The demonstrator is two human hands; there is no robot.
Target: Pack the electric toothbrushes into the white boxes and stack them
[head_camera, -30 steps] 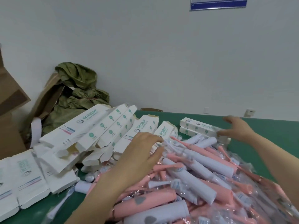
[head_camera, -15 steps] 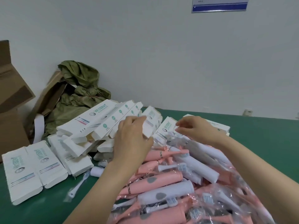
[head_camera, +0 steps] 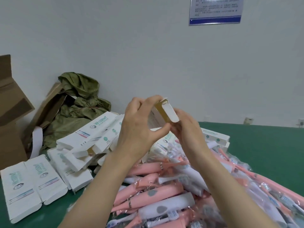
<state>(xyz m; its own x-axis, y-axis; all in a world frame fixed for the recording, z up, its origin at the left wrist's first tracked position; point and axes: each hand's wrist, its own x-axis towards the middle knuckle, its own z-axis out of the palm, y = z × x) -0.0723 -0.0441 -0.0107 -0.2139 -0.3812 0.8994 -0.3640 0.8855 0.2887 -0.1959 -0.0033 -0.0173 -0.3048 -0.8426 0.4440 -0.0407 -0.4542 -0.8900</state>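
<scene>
A single white box [head_camera: 171, 113] has been taken up and is now held in the air above the far edge of the pile of toothbrushes [head_camera: 164, 193], whereas a second ago no box was in hand. At that time the right hand [head_camera: 187, 130] was stretched out to the closed boxes [head_camera: 213, 134] lying just beyond the pile, and the left hand [head_camera: 139, 127] was laid over the heap of flat boxes [head_camera: 85, 143] to the left of the pile. Half a second ago the two hands had been brought together at that heap.

The box is now gripped at its near end by the left hand, with fingers curled over the top and the thumb pressed up from below. It is pinched from the other side by the right hand, whose fingertips are largely hidden behind the card. The end flap is seen standing open, and the brown inside of the box is shown toward the camera.

From this it is judged that the previous box has been set down and a fresh one is being squared up and opened. No toothbrush has yet been taken: all are seen lying in their clear wrappers in the pile on the green table [head_camera: 263, 145], below the hands. A toothbrush would have to be picked from the pile next, for which one hand must be freed
</scene>
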